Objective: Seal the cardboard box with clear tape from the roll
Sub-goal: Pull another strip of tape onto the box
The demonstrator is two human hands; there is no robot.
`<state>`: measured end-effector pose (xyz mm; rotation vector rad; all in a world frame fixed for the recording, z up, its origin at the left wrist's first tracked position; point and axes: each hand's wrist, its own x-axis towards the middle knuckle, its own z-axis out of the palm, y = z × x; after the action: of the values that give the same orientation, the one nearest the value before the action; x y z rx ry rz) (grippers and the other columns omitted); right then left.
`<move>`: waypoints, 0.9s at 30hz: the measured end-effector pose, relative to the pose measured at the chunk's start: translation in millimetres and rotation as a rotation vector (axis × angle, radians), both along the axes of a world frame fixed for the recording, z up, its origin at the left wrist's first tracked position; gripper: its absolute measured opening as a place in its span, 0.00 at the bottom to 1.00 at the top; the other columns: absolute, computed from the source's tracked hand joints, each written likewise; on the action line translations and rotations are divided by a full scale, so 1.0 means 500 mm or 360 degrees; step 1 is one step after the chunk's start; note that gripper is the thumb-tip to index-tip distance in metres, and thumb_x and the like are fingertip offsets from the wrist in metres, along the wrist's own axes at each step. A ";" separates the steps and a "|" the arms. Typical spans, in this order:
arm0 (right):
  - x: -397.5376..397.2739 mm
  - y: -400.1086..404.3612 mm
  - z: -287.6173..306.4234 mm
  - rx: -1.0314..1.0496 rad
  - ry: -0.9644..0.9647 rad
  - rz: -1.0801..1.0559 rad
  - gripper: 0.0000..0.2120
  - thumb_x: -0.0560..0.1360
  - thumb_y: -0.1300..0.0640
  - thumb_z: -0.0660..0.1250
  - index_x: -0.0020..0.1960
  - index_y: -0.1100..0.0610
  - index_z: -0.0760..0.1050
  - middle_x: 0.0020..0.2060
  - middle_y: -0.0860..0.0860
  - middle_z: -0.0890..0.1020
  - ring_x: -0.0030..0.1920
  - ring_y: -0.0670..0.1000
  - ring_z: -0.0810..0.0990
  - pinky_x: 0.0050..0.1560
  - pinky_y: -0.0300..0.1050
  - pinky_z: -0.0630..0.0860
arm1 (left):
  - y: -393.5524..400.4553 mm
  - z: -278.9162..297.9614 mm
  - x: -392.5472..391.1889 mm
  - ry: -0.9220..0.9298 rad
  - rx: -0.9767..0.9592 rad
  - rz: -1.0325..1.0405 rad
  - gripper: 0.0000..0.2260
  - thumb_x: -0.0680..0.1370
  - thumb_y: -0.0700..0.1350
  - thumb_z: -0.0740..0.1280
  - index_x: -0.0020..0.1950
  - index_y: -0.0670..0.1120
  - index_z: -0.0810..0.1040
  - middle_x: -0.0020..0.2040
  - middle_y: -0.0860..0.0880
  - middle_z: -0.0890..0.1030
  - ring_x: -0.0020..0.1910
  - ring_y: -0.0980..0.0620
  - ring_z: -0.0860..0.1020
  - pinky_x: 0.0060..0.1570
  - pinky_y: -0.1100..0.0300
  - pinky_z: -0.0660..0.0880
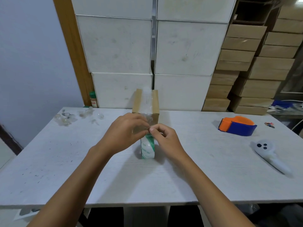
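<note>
A small brown cardboard box stands at the far middle of the white table. A strip of clear tape runs along its top and down its near face. The tape roll, clear with a green and white core, stands on edge just in front of the box. My left hand pinches the stretched tape between box and roll. My right hand pinches the tape right beside it, above the roll. The lower near face of the box is hidden behind my hands.
An orange and blue tape dispenser lies at the right of the table, and a white handheld controller nearer. Crumpled clear tape scraps litter the far left corner. Stacked white boxes and brown cartons rise behind the table.
</note>
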<state>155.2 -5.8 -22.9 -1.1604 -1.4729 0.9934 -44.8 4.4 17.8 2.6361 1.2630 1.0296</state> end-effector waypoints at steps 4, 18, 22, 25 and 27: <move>0.002 -0.003 0.002 -0.0001 -0.0041 0.0008 0.10 0.85 0.56 0.67 0.49 0.56 0.85 0.45 0.47 0.88 0.48 0.46 0.84 0.53 0.41 0.79 | 0.001 -0.002 0.002 0.0006 -0.0002 0.0007 0.08 0.79 0.50 0.76 0.55 0.51 0.90 0.58 0.55 0.87 0.58 0.50 0.83 0.55 0.48 0.81; 0.023 0.003 -0.003 0.0226 -0.0299 -0.0020 0.04 0.80 0.55 0.74 0.54 0.48 0.85 0.59 0.40 0.85 0.65 0.43 0.80 0.67 0.42 0.74 | 0.001 -0.004 0.004 0.0018 0.0061 0.0034 0.03 0.80 0.48 0.76 0.51 0.51 0.88 0.47 0.56 0.89 0.46 0.52 0.84 0.49 0.52 0.79; 0.025 -0.002 -0.003 0.0244 -0.0287 -0.0011 0.04 0.82 0.56 0.73 0.51 0.53 0.87 0.51 0.45 0.89 0.57 0.45 0.85 0.58 0.37 0.78 | 0.004 -0.014 -0.003 -0.0041 -0.0111 0.0058 0.04 0.81 0.48 0.74 0.54 0.53 0.88 0.47 0.58 0.89 0.45 0.58 0.84 0.45 0.68 0.75; 0.026 -0.004 -0.002 0.0273 -0.0245 -0.0028 0.04 0.81 0.58 0.74 0.50 0.56 0.88 0.46 0.47 0.90 0.52 0.46 0.87 0.57 0.43 0.82 | 0.005 -0.016 -0.004 -0.0127 -0.0237 0.0073 0.05 0.81 0.46 0.75 0.54 0.52 0.89 0.47 0.57 0.89 0.46 0.58 0.84 0.46 0.68 0.77; 0.026 -0.004 0.000 0.0273 -0.0257 -0.0054 0.04 0.80 0.58 0.75 0.49 0.56 0.89 0.45 0.47 0.90 0.50 0.46 0.87 0.56 0.43 0.82 | 0.005 -0.017 -0.004 -0.0172 -0.0260 0.0089 0.05 0.80 0.45 0.76 0.54 0.52 0.90 0.48 0.56 0.90 0.46 0.57 0.85 0.46 0.64 0.80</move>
<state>168.2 -8.0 -22.9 -1.1582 -1.6268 0.7484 -46.7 6.8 9.3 2.4047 1.3430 1.0136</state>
